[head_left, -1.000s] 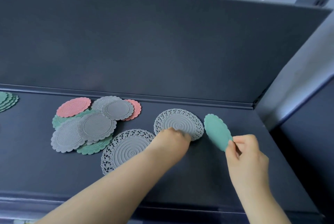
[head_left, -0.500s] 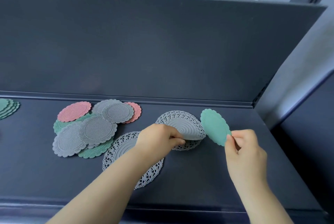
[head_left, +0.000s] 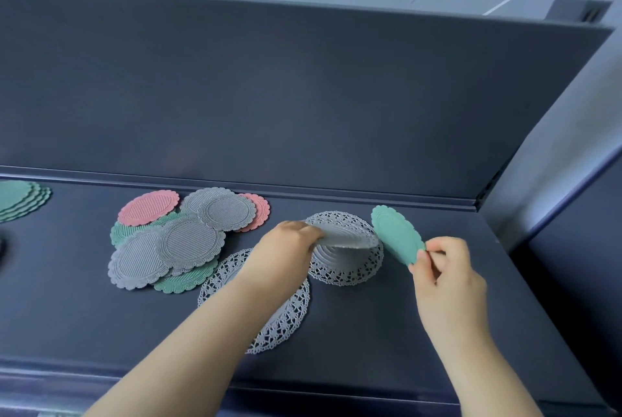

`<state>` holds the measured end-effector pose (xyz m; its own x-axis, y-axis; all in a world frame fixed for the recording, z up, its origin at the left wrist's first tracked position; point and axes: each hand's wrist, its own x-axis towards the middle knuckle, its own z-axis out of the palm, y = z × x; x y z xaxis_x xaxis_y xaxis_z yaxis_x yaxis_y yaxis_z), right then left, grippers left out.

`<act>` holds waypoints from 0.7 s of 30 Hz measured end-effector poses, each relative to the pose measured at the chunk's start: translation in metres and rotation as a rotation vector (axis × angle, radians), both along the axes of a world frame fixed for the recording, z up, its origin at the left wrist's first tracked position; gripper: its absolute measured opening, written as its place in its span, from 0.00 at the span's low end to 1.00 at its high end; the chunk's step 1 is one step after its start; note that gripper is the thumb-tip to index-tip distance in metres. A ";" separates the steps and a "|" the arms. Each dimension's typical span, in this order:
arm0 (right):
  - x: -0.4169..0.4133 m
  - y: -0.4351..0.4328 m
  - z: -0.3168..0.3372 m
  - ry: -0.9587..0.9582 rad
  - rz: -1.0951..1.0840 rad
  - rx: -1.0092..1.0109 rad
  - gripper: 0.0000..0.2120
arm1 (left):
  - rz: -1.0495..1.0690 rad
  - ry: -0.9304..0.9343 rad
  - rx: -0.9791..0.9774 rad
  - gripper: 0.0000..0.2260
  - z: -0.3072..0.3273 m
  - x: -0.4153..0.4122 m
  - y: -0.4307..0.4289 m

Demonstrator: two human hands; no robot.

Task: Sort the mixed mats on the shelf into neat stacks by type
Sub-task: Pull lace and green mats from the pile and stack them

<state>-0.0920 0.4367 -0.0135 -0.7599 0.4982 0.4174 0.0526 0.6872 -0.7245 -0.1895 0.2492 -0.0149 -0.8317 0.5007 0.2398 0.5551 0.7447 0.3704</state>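
My left hand (head_left: 286, 246) pinches the near-left edge of a grey lace mat (head_left: 346, 236) and lifts it off another grey lace mat (head_left: 346, 268) that lies flat beneath. My right hand (head_left: 444, 268) holds a green scalloped mat (head_left: 397, 236) upright by its lower edge, just right of the lace mats. A third grey lace mat (head_left: 282, 315) lies flat under my left forearm. To the left sits a mixed pile: grey ribbed mats (head_left: 192, 241), pink mats (head_left: 148, 208) and green mats (head_left: 185, 282) overlapping.
A stack of green scalloped mats (head_left: 20, 198) lies at the far left of the dark shelf (head_left: 387, 332). A tall dark back panel rises behind. The shelf's right end meets a side wall at the corner.
My left hand gripped the grey lace mat's edge and raised it, curling it upward and showing another lace mat below. My right hand held the green mat nearly still.
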 end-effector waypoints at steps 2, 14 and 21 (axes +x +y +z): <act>-0.003 -0.002 0.001 -0.011 0.023 -0.029 0.07 | -0.031 0.032 0.023 0.10 0.002 0.002 -0.007; -0.024 -0.044 0.007 0.059 0.283 0.017 0.12 | 0.129 0.360 0.094 0.15 0.014 0.044 -0.086; -0.030 -0.087 0.007 0.222 0.591 0.101 0.12 | 0.352 0.460 0.150 0.13 0.027 0.085 -0.124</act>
